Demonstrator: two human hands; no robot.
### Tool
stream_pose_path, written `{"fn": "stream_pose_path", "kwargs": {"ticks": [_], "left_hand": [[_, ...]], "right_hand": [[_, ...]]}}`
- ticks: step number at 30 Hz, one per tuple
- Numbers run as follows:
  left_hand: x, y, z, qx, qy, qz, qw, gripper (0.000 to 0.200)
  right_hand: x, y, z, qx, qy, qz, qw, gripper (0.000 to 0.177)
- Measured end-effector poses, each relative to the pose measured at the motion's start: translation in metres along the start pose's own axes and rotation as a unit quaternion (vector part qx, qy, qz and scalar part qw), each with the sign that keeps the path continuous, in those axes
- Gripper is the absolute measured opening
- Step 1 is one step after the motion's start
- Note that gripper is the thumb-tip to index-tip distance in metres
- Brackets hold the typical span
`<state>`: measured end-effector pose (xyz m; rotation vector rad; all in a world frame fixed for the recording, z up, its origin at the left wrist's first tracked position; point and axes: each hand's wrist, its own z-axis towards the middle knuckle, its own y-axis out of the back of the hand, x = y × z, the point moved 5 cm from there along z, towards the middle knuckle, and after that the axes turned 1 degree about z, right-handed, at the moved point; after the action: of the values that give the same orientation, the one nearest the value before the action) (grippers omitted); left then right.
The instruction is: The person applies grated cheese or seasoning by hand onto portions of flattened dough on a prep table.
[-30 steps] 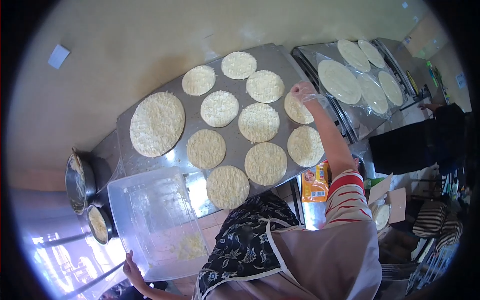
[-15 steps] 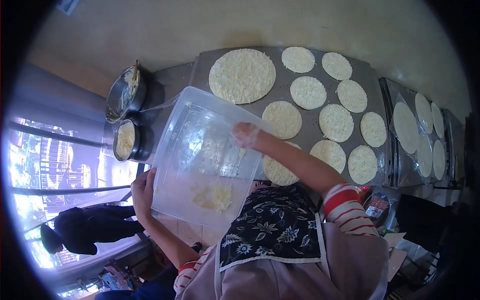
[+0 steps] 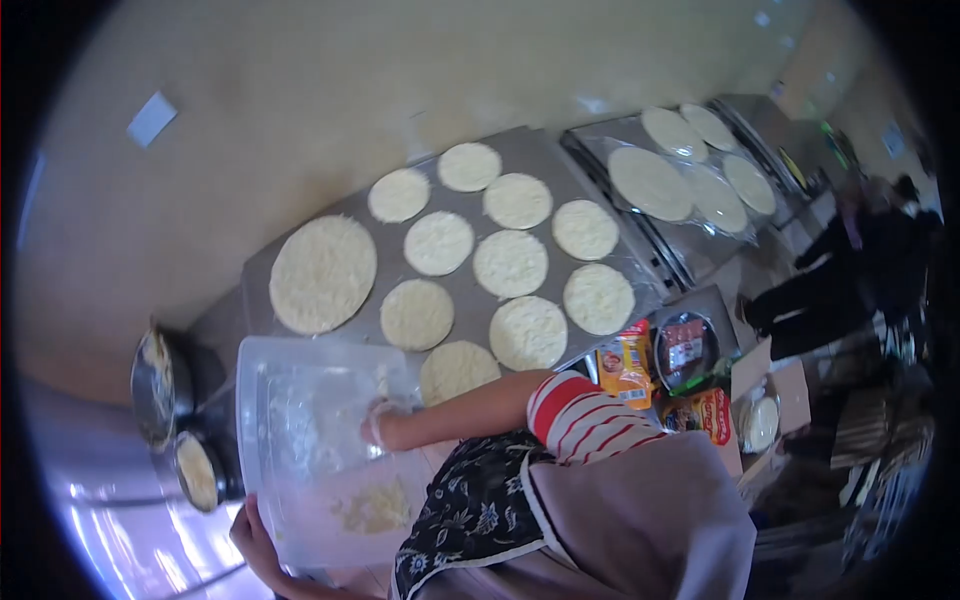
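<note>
A translucent plastic tub [image 3: 262,400] is tilted in front of me, with pale yellow shreds, apparently grated cheese [image 3: 375,507], at its near end. My left hand [image 3: 257,545] grips the tub's lower left rim. Over the tub's interior is my right hand [image 3: 380,425], seemingly in a clear plastic glove; its fingers are curled together and blurred, and what they hold is hidden. Beyond the tub lie several flat dough rounds topped with white shreds, among them a large round [image 3: 323,275] and a smaller round [image 3: 528,333] nearer my right arm.
The rounds rest on a grey metal table [image 3: 385,275] against the wall. Two metal bowls stand left: a larger bowl [image 3: 160,390] and a smaller bowl [image 3: 200,470] with pale filling. Plastic-covered rounds [image 3: 650,183] lie on a farther table. Packages [image 3: 627,365] and a distant person [image 3: 850,265] are right.
My view has turned to the right, so the table and tub appear farther left. My left hand still holds the rim; my right hand remains over the tub, its fingers curled.
</note>
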<state>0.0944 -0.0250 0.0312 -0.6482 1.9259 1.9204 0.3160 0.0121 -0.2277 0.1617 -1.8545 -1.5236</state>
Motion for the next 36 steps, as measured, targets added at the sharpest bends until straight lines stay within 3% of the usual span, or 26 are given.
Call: {"fn": "stream_pose_path", "kwargs": {"ticks": [3,4,5,6,8,10,12,14,15,16,17,18,19,20,22,26,30,31,33,34,36], "left_hand": [[-0.009,-0.001,-0.002,-0.033,-0.033,-0.029,0.999,0.045],[-0.037,0.008,-0.011,0.038,0.102,0.126,0.986,0.047],[-0.053,0.008,-0.017,-0.007,0.016,0.051,0.999,0.048],[-0.048,0.007,-0.016,-0.003,0.016,0.033,0.999,0.048],[-0.044,0.003,-0.012,0.006,0.004,0.013,1.0,0.049],[-0.068,0.007,-0.018,0.012,0.034,0.058,0.998,0.051],[-0.038,0.005,-0.011,0.009,0.047,0.06,0.997,0.052],[-0.036,0.006,-0.012,-0.005,0.028,0.047,0.998,0.052],[0.006,-0.003,0.011,-0.014,0.022,0.022,0.999,0.044],[0.054,-0.005,0.022,-0.029,0.022,0.001,0.999,0.043],[0.025,-0.005,0.01,-0.055,-0.012,-0.034,0.998,0.041],[0.013,-0.005,0.006,-0.037,0.008,-0.014,0.999,0.04],[0.0,-0.003,0.001,-0.013,0.032,0.004,0.999,0.039],[-0.003,-0.004,0.0,-0.021,0.043,-0.006,0.999,0.038],[0.007,-0.002,0.003,-0.031,0.023,0.013,0.999,0.038],[-0.015,-0.004,0.003,-0.042,0.05,0.016,0.998,0.037],[-0.012,-0.008,0.006,-0.072,0.052,-0.005,0.996,0.037],[-0.011,-0.009,0.007,-0.055,0.066,-0.02,0.996,0.038],[-0.007,-0.011,0.009,-0.039,0.078,-0.041,0.995,0.039],[-0.003,-0.013,0.008,-0.038,0.081,-0.042,0.995,0.039],[0.001,-0.015,0.012,-0.052,0.059,-0.051,0.996,0.037]], "right_hand": [[0.003,-0.028,0.007,-0.059,0.153,0.048,0.985,0.012],[0.01,-0.018,0.002,-0.089,0.218,0.083,0.968,0.012],[0.02,-0.036,0.009,-0.054,0.251,0.053,0.965,0.012],[0.024,-0.05,0.015,-0.017,0.285,0.024,0.958,0.012],[0.05,-0.037,-0.001,0.096,0.486,-0.054,0.867,0.019],[0.04,-0.04,-0.001,0.048,0.455,0.004,0.889,0.02],[0.048,-0.062,0.007,-0.031,0.413,0.131,0.901,0.023],[0.063,-0.087,0.013,-0.09,0.379,0.27,0.881,0.026],[0.062,-0.092,0.003,-0.107,0.364,0.346,0.858,0.028],[0.074,-0.101,0.018,-0.115,0.35,0.424,0.827,0.031],[0.066,-0.092,0.025,-0.114,0.332,0.502,0.791,0.033],[0.107,-0.105,0.03,-0.102,0.31,0.577,0.748,0.035],[0.115,-0.126,0.026,0.082,0.279,0.788,0.543,0.035],[0.162,-0.133,0.019,0.126,0.29,0.797,0.515,0.035],[0.089,-0.112,-0.061,0.204,0.302,0.754,0.546,0.031],[0.063,-0.073,-0.085,0.291,0.329,0.638,0.633,0.023],[0.068,-0.037,-0.076,0.314,0.346,0.498,0.731,0.017],[0.08,0.003,-0.075,0.321,0.348,0.501,0.725,0.017],[0.086,0.068,-0.069,0.436,0.037,0.431,0.789,0.026],[0.083,0.067,-0.069,0.439,0.036,0.431,0.787,0.026],[0.066,0.063,-0.062,0.34,-0.107,0.703,0.616,0.029]]}}
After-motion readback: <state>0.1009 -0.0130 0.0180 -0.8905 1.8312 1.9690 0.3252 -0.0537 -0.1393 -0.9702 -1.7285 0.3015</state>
